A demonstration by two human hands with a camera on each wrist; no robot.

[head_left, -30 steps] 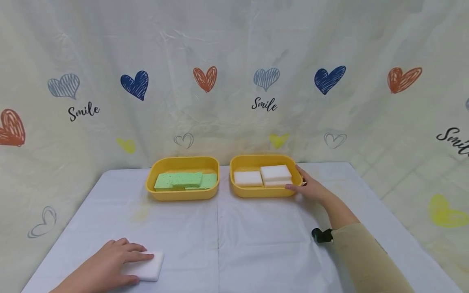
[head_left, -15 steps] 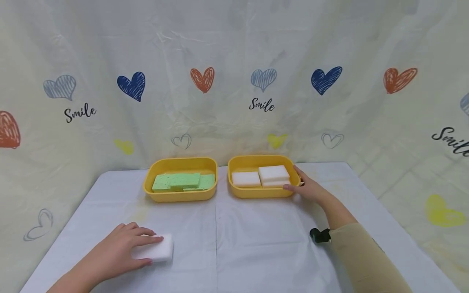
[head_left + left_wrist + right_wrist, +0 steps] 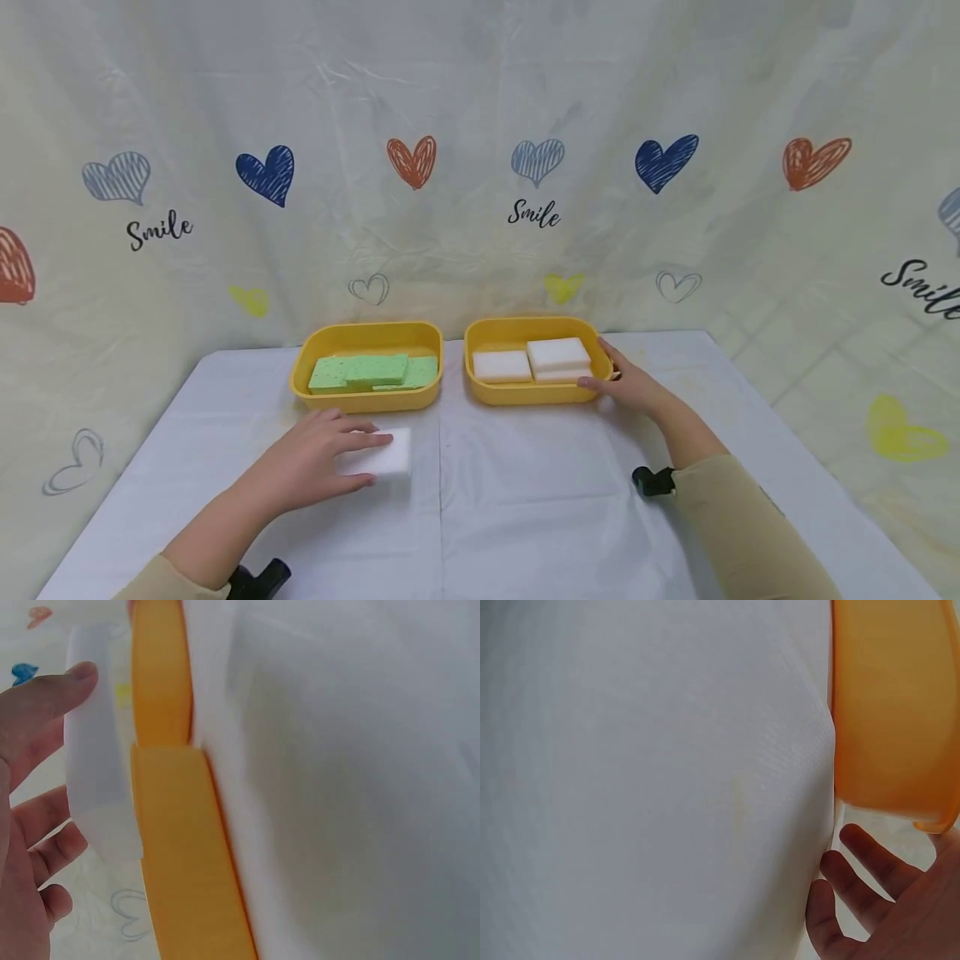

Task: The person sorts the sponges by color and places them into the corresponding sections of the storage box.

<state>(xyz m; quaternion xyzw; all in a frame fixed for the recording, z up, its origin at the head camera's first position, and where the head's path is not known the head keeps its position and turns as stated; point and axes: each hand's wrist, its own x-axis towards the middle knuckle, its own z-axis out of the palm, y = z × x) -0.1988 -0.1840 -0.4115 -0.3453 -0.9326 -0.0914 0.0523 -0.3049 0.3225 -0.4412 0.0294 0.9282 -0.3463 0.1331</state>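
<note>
Held between thumb and fingers, a white sponge block (image 3: 393, 454) is in my left hand (image 3: 318, 462), raised over the table in front of the bins. The left wrist view shows the same sponge (image 3: 94, 742) on edge, thumb (image 3: 79, 675) on one face. My right hand (image 3: 641, 389) holds the right end of the right yellow bin (image 3: 536, 395), thumb at its front corner and a finger at the back. Inside that bin lie white sponges (image 3: 501, 367), two of them stacked. Left of it, another yellow bin (image 3: 367, 402) holds several green sponges (image 3: 378, 368).
Both bins stand side by side at the back of the white-covered table (image 3: 517, 492), against a hanging sheet (image 3: 465, 242) printed with hearts. A black wrist mount (image 3: 258, 577) is on the left forearm, another (image 3: 652, 481) on the right.
My left hand has lifted the white sponge off the table at front left and carried it forward and right toward the bins. The right hand stays at its bin.
</note>
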